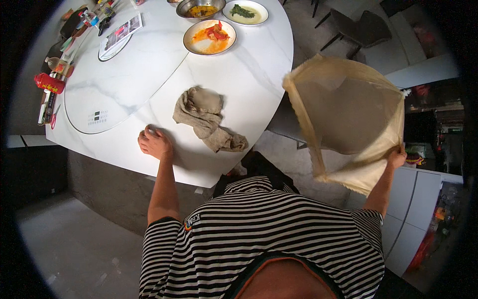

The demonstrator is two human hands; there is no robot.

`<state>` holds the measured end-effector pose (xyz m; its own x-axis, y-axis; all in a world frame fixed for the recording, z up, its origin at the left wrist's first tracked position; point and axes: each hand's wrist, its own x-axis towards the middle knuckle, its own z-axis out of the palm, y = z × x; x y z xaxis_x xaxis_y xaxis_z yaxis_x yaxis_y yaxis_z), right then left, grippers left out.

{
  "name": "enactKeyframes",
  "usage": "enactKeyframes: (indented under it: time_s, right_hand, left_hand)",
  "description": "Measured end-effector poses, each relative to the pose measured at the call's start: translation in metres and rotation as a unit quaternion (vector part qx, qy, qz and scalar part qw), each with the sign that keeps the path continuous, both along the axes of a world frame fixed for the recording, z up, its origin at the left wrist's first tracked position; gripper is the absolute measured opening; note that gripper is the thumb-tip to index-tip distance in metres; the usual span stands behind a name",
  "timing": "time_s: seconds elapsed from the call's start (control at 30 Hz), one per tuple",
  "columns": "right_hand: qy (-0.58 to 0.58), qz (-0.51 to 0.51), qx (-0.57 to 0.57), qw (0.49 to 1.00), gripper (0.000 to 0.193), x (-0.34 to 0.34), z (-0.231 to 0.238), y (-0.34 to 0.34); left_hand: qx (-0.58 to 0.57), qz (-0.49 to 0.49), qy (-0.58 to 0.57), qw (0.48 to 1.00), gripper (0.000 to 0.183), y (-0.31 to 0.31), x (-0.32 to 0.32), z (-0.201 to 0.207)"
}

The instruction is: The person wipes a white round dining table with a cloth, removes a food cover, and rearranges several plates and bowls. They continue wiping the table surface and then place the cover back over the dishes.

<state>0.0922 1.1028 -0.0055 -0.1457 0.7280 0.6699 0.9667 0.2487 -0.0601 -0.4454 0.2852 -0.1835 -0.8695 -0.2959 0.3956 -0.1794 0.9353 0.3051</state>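
My right hand (397, 157) grips the lower right edge of a mesh food cover (348, 107) with a beige cloth border. The cover hangs out to the right, off the table's side, and the floor shows dimly through its mesh. On the white marbled table (259, 99) near its front edge rests my left hand (156, 143), fingers loosely bent, with nothing visible in it. A crumpled grey-brown cloth (204, 117) lies to the right of that hand, apart from it.
At the far end stand a plate with red food scraps (209, 37), a plate of greens (245, 12) and a metal bowl (199, 9). Along the left edge are a red bottle (50, 83) and scissors (55, 116). A dark chair (358, 30) stands beyond the table; white cabinets (416, 199) line the right.
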Motion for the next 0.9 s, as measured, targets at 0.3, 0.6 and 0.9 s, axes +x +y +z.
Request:
enactKeyframes:
  time_s: [0.3,0.6,0.9]
  right_hand:
    - [-0.066,0.212,-0.085,0.971,0.022,-0.055,-0.072,-0.021]
    - [-0.271,0.130,-0.215,0.929,0.038,-0.108,-0.090,-0.017]
    - [-0.274,0.197,-0.190,0.922,0.037,-0.306,0.025,-0.067]
  left_hand:
    - [0.001,-0.013,-0.028,1.000,0.040,-0.004,0.001,0.011]
    - [-0.023,-0.010,-0.043,0.999,0.041,-0.002,0.003,0.018]
    - [-0.031,0.018,-0.066,0.997,0.042,0.004,0.008,0.031]
